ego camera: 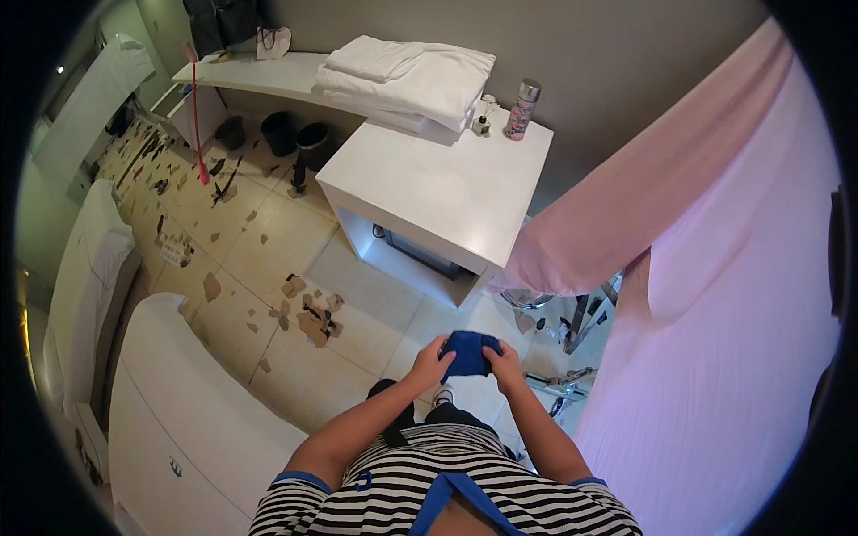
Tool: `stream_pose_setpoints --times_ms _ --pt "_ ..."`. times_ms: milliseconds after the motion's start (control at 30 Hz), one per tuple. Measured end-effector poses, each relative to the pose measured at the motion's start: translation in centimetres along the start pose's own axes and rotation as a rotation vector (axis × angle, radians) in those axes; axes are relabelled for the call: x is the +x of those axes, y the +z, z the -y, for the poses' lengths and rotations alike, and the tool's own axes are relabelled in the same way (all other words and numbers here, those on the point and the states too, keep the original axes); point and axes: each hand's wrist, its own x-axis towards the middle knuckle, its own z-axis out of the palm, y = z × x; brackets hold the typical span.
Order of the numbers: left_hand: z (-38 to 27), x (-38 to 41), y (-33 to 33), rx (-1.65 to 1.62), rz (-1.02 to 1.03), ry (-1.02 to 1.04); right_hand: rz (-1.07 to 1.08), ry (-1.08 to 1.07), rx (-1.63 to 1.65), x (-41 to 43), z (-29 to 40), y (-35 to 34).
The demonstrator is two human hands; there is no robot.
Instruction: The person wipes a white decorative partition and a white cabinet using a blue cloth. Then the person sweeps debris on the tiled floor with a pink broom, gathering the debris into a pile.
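A dark blue folded cloth (467, 355) is stretched between my two hands, in front of my waist and above the tiled floor. My left hand (429, 365) grips its left side, thumb on top. On the other side, my right hand (504, 365) pinches the right edge, also with the thumb over it. The fingers beneath the cloth are hidden. Beyond my hands stands a white cabinet (436, 181) with an open lower recess.
Folded white linens (409, 80), a patterned bottle (523, 110) and a small reed diffuser (481, 126) sit on the counter. Debris (315, 318) litters the floor. White-covered beds (181, 402) flank my left; pink drapery (710, 321) hangs right, near metal frames (560, 385). Dark bins (278, 134) stand behind.
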Motion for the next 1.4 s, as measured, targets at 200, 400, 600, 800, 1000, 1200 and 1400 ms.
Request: stream_pose_setpoints --times_ms 200,400,600,800,1000,1200,1400 --pt "-4.7 11.1 -4.5 -0.015 -0.165 0.164 -0.146 -0.13 0.054 10.0 5.7 4.1" --pt "-2.8 19.4 -6.6 -0.018 -0.234 0.274 -0.384 -0.437 -0.326 15.5 9.0 7.8" --pt "-1.6 25.7 -9.1 0.217 -0.407 0.279 -0.432 -0.587 -0.899 19.7 13.0 12.8" --pt "2.0 27.6 -11.6 0.673 -0.205 0.577 0.014 -0.65 -1.399 23.2 8.8 13.5" --pt "3.4 28.1 -12.7 0.681 -0.346 0.486 0.047 -0.768 -1.325 26.0 9.8 16.7" --pt "3.7 30.9 -20.9 0.879 -0.352 0.494 0.079 -0.845 -1.258 29.5 13.6 22.5" --pt "4.3 32.7 -21.8 0.994 -0.259 0.45 0.21 -0.865 -1.266 30.6 12.8 21.9"
